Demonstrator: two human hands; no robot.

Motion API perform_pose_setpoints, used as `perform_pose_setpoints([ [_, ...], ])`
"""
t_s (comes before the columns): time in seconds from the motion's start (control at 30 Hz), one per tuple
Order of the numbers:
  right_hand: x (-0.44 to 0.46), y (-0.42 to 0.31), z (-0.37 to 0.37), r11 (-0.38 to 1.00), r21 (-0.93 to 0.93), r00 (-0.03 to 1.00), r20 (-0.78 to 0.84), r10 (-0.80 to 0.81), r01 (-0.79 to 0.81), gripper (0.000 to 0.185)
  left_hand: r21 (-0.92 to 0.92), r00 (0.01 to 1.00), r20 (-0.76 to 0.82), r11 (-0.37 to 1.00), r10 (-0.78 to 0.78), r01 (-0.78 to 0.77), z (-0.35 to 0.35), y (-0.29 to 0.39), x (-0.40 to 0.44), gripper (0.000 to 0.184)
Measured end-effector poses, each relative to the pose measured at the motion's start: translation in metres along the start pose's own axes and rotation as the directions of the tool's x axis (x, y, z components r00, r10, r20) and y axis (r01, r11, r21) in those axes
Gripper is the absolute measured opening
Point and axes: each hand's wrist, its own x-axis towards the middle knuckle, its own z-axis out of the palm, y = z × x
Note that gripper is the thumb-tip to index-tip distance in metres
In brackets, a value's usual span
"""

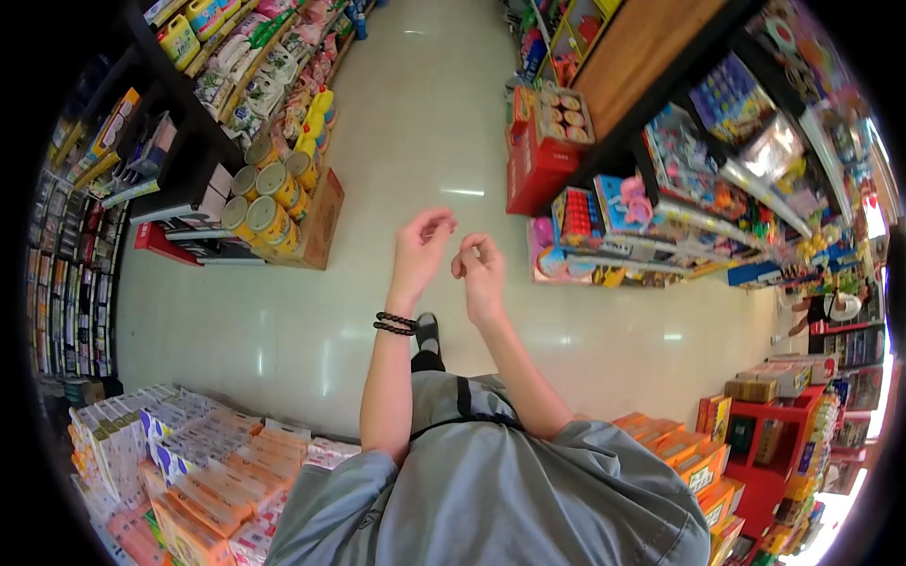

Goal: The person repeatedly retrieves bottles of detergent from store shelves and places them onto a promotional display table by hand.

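Note:
My left hand (423,247), with dark beads round its wrist, is raised over the pale shop floor (429,141). Its fingers curl loosely, apart from one another, and nothing shows in them. Just to the right is my right hand (480,271), its fingers bent inward with the thumb and fingertips close together; whether something small is between them is too small to tell. The two hands face each other with a narrow gap and touch no goods. Below them a dark shoe (428,332) shows on the floor.
Yellow cans (274,224) stand in a cardboard box (324,219) at the left aisle corner. Red boxes (540,170) and toy shelves (661,212) are on the right. Tissue packs (203,472) and orange boxes (698,462) lie near my body. A person (829,307) is far right.

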Motion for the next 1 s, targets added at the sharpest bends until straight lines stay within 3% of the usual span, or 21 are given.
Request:
perform_pose_setpoints([
  [0.1, 0.068, -0.014, 0.028, 0.995, 0.059, 0.997, -0.003, -0.074, 0.074, 0.01, 0.025, 1.0, 0.02, 1.0, -0.003, 0.002, -0.015, 0.009, 0.069, 0.023],
  [0.47, 0.261, -0.016, 0.077, 0.994, 0.101, 0.998, -0.05, -0.032, 0.037, 0.008, 0.07, 1.0, 0.012, 0.997, -0.025, 0.024, -0.044, 0.002, 0.264, 0.024],
  [0.8, 0.529, -0.036, 0.13, 0.985, 0.173, 1.0, 0.003, -0.023, 0.022, 0.005, 0.192, 0.998, 0.044, 0.981, -0.041, 0.032, -0.05, -0.01, 0.521, 0.025],
  [1.0, 0.667, -0.071, 0.168, 0.967, 0.245, 0.997, 0.021, -0.077, 0.069, 0.005, 0.09, 1.0, 0.006, 0.996, -0.011, 0.011, -0.049, 0.018, 0.649, 0.024],
])
